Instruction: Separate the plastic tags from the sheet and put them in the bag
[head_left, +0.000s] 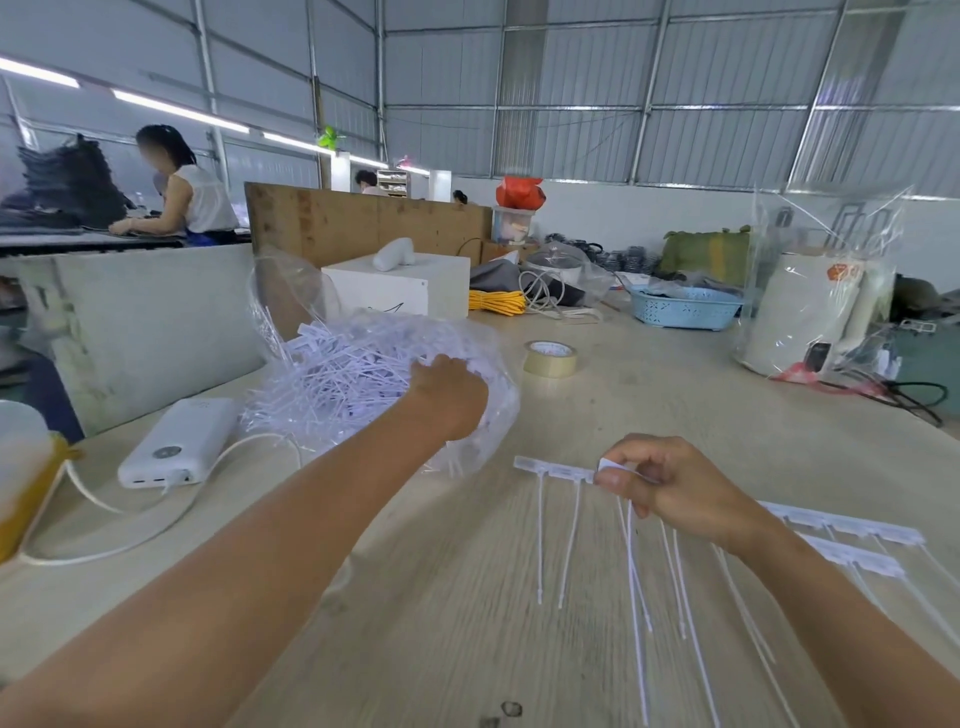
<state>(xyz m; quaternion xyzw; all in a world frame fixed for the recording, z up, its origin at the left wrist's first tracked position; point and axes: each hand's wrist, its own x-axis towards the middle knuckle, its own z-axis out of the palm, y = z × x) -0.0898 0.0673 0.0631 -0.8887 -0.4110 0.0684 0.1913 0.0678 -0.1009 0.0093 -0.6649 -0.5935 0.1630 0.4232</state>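
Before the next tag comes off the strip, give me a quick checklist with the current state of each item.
1. Left hand at the bag of loose tags, reaching in: ok.
2. Left hand has let go of its tag: cannot tell, fingers hidden.
3. Right hand pinches the strip at its top bar: ok.
4. Tags left on that strip: ok, several tails hang down.
5. Bag mouth open toward the person: ok.
6. More strips lie on the table beside the right forearm: ok.

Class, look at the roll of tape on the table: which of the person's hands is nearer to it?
Left. The left hand, in the bag, lies just beside the roll of tape; the right hand is nearer the camera, holding the tag strip.
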